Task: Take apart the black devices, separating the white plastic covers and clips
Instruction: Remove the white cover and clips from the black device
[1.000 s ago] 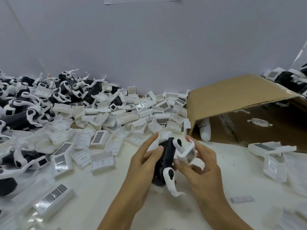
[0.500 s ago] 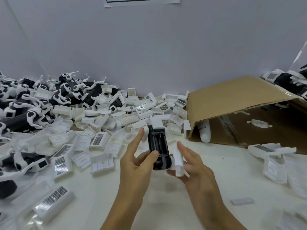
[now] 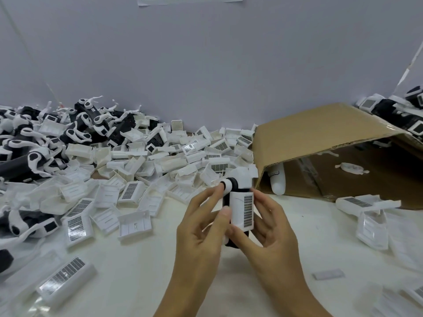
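Note:
I hold one black device [image 3: 235, 240] upright in front of me, above the white table. A white cover with a grey barcode label [image 3: 243, 211] faces me on its front, and a white clip ring [image 3: 227, 184] sits at its top. My left hand [image 3: 202, 229] grips the device from the left, thumb on the cover's edge and fingertips by the clip. My right hand [image 3: 270, 227] holds it from the right, fingers curled round the cover and the device's lower end.
A heap of loose white covers [image 3: 146, 179] spreads over the table's left and middle. Black devices with white clips [image 3: 45, 138] pile at the far left. An open cardboard box [image 3: 320, 143] lies on its side at right, with more covers [image 3: 370, 216] near it.
The device has been turned in my hands: first its side with the clips showed, then the open black compartment, now the labelled white cover faces me. Both hands rose slightly.

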`<state>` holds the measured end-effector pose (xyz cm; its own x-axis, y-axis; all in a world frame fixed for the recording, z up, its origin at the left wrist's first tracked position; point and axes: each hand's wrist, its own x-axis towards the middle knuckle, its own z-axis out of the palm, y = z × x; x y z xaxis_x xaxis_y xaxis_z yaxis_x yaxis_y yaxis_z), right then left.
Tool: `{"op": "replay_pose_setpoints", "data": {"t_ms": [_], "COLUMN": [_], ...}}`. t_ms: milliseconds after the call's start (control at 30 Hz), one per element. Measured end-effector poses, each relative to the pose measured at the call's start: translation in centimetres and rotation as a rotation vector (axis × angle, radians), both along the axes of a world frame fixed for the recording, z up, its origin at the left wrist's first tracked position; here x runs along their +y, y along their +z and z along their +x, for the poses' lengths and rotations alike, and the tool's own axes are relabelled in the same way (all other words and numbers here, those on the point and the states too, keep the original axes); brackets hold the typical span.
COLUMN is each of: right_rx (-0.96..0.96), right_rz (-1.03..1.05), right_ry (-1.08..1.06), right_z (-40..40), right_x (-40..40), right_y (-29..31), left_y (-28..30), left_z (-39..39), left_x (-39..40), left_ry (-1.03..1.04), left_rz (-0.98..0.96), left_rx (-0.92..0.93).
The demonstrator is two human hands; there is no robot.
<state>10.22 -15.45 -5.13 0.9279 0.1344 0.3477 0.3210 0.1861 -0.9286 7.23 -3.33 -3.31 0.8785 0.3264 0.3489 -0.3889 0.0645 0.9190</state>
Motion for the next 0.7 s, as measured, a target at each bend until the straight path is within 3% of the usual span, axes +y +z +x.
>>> {"op": "replay_pose_setpoints", "data": {"t_ms": [133,300,433,700], "right_rx": [-0.003,0.201,0.274,0.17], "right_rz": [-0.08,0.103,-0.021,0.003], "right_ry": [0.066,0.061,0.084,-0.067], "right_z": [-0.1,0.6,0.4,0.1], "right_x": [0.0,-0.2,-0.2,-0.1], "right_y": [0.1,0.5,1.3,1.3], "left_y": [-0.3,0.2,0.2,0.3], "left_z": [0.1,0.2,0.0,-0.2], "left_x": [0.1,0.6,0.1,-0.6], "left_ry": [0.051,0.005,-0.075,-0.067], "left_rz": [-0.058,-0.071,-0.029,-0.032], "left_rx": [0.041,0.035,0.054,0.043]}}
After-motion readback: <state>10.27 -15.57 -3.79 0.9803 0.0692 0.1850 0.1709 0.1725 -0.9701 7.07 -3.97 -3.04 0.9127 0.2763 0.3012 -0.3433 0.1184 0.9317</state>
